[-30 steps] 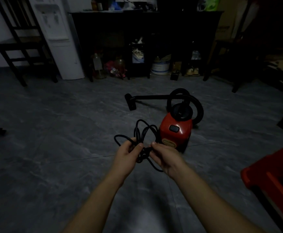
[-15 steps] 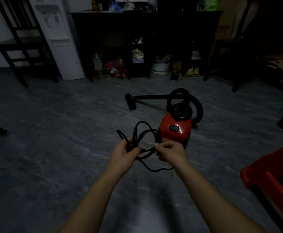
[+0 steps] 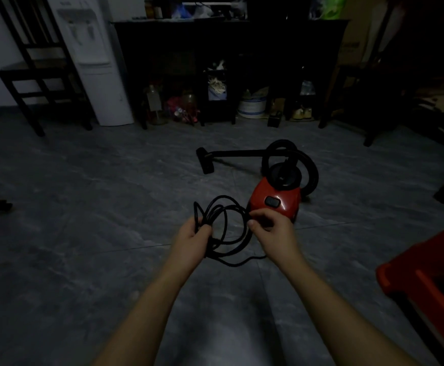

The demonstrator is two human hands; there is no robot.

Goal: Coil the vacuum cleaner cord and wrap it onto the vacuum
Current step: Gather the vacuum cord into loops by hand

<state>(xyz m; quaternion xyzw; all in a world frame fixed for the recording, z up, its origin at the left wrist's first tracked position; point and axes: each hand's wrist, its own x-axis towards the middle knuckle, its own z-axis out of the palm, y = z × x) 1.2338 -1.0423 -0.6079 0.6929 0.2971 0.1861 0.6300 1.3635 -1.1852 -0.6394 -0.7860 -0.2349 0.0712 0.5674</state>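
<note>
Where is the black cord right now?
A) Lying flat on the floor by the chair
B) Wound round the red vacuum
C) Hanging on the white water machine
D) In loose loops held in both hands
D: the cord hangs in loose loops, gripped by the left hand and pinched by the right hand, in front of the red vacuum.

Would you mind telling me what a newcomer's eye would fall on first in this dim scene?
The eye goes first to the centre, where the left hand grips a bundle of loops of the black cord and the right hand pinches one strand beside it. Just beyond them the red vacuum cleaner stands on the grey floor, with its black hose curled behind it.
</note>
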